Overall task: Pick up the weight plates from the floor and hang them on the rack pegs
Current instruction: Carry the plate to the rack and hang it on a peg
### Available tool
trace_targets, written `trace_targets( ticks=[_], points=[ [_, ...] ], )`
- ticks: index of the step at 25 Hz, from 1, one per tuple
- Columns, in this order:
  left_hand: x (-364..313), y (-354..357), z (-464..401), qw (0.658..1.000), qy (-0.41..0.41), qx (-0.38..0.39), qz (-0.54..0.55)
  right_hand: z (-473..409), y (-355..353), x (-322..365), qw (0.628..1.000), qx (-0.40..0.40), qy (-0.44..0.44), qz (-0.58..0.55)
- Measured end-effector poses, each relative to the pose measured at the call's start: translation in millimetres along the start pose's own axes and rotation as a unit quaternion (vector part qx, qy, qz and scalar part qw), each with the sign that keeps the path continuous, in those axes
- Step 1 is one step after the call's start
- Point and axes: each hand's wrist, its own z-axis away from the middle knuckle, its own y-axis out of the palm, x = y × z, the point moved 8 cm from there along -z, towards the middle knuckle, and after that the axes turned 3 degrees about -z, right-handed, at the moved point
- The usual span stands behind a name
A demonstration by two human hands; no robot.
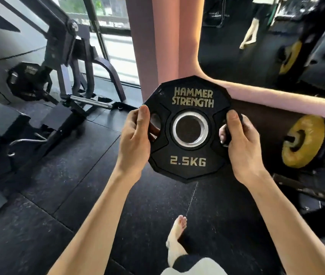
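I hold a black 2.5 kg weight plate [188, 155] with gold lettering and a steel-ringed centre hole upright in front of me, above the floor. My left hand [133, 139] grips its left edge, fingers through the left grip slot. Its right edge is gripped by my right hand [241, 143], fingers curled through the right slot. A chrome peg [91, 101] juts out low on the black machine frame at the left. Above it another black plate [27, 81] hangs on that frame.
A yellow plate [304, 140] sits on a peg of the black rack at the right, under a mirror and a pink ledge [276, 100]. A pink pillar [157, 46] stands ahead. Black rubber floor tiles [78, 185] lie below, with my bare foot [176, 239] on them.
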Motion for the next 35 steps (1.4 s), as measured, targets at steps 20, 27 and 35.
trace_targets(
  ticks=[20, 27, 35],
  points=[
    [36, 196, -586, 0.991, 0.038, 0.125, 0.021, -539, 51, -77, 0.986, -0.161, -0.032, 0.017],
    [36, 301, -749, 0.975, 0.039, 0.218, 0.031, -696, 28, -94, 0.971, -0.232, -0.054, 0.022],
    [34, 478, -875, 0.949, 0.052, 0.306, 0.051, -851, -65, -104, 0.953, -0.297, -0.066, 0.014]
  ],
)
